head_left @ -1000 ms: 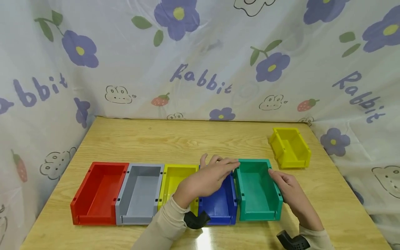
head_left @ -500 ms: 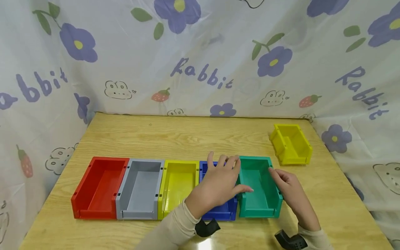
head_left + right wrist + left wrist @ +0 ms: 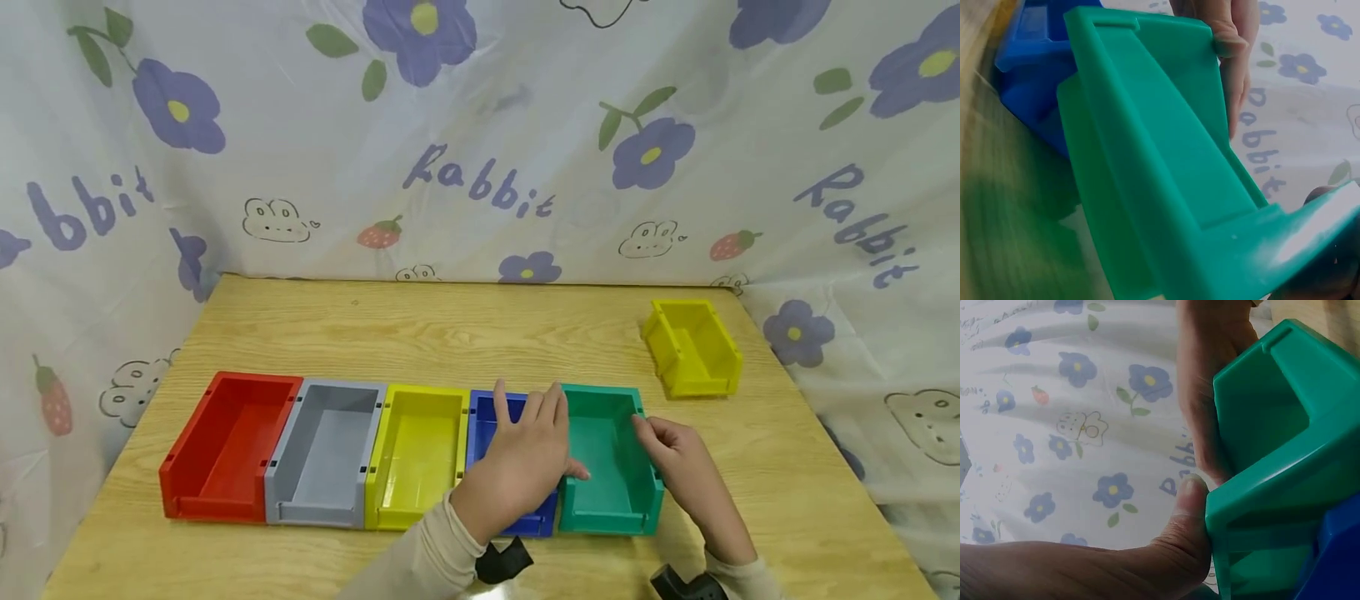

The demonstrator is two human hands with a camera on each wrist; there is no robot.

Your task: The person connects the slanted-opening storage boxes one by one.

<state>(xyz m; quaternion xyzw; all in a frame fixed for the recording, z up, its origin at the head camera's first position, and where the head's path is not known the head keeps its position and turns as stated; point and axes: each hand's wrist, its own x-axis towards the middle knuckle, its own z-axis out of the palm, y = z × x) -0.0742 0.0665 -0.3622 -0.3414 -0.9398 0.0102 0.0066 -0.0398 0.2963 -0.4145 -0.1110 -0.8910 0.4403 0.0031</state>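
A green plastic storage bin [image 3: 607,467] stands at the right end of a row, in the head view. My left hand [image 3: 517,462] is over the blue bin [image 3: 536,525] beside it, with the thumb inside the green bin's left wall and the fingers on the other side. In the left wrist view the left thumb [image 3: 1191,500] touches the green rim. My right hand [image 3: 690,454] holds the right wall of the green bin, its thumb at the rim. Most of the right fingers are hidden. The blue bin is partly covered by the left hand.
Red [image 3: 232,442], grey [image 3: 326,450] and yellow [image 3: 420,450] bins stand side by side left of the blue one. A smaller yellow bin [image 3: 693,346] sits at the back right of the wooden table [image 3: 420,325]. Patterned cloth [image 3: 322,142] surrounds the table.
My left hand has turned and drawn nearer, and its thumb has come over the green bin's left wall. The right hand keeps its hold. The green bin looks slightly closer to the blue one.
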